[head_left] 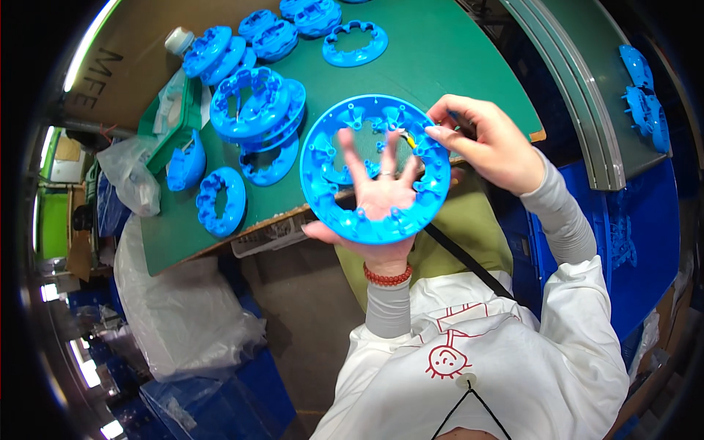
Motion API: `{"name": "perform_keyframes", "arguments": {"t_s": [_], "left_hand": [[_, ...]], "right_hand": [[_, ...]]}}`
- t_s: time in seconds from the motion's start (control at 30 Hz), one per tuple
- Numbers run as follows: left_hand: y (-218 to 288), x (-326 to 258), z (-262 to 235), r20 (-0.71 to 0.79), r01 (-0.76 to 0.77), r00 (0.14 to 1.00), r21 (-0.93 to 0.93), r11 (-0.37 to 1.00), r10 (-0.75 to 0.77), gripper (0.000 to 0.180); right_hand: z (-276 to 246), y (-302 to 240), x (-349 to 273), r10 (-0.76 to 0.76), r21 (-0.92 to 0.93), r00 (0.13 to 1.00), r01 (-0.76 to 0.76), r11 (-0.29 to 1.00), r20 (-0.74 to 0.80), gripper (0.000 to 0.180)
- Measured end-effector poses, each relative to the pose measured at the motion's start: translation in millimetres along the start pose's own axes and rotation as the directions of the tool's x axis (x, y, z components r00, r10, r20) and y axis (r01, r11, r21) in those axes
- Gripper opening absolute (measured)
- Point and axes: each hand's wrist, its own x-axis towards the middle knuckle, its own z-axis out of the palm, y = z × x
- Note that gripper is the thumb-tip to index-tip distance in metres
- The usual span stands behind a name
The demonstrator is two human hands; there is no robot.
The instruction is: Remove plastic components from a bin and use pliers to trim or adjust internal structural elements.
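Note:
A round blue plastic ring [319, 198], with posts and scalloped cut-outs around its inner edge, is raised over the table's front edge. My right hand [488, 143] pinches its upper right rim between thumb and fingers. Beneath the ring is my left hand [385, 196], its fingers spread and showing through the central opening. The left thumb sticks out past the lower left rim. How firmly the left palm bears the ring cannot be made out. Through the opening, near the right inner edge, shows a small yellow and silver object [411, 139]; its kind is unclear.
On the green table [455, 66] stand stacked blue rings [253, 110], a single ring [356, 44] and curved blue parts [187, 163]. A green tray [192, 103] sits at the left. Metal rail [568, 81] and blue bin [638, 242] lie right; a plastic-wrapped bundle [176, 308] stands lower left.

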Motion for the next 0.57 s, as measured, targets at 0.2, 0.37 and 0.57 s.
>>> {"name": "perform_keyframes", "arguments": {"t_s": [0.2, 0.37, 0.57], "left_hand": [[8, -9, 14, -0.067, -0.088, 0.993, 0.102, 0.991, 0.095, 0.119], [7, -10, 28, -0.072, -0.195, 0.974, 0.211, 0.958, 0.214, 0.118], [0, -15, 32, -0.116, -0.303, 0.934, 0.251, 0.919, 0.339, 0.117]], "right_hand": [[29, -10, -55, -0.113, -0.075, 0.966, 0.097, 0.992, -0.234, 0.025], [78, 8, -84, -0.335, -0.233, 0.933, 0.300, 0.925, -0.132, 0.014], [89, 7, -93, -0.264, -0.335, 0.957, 0.211, 0.918, -0.121, 0.015]]}}
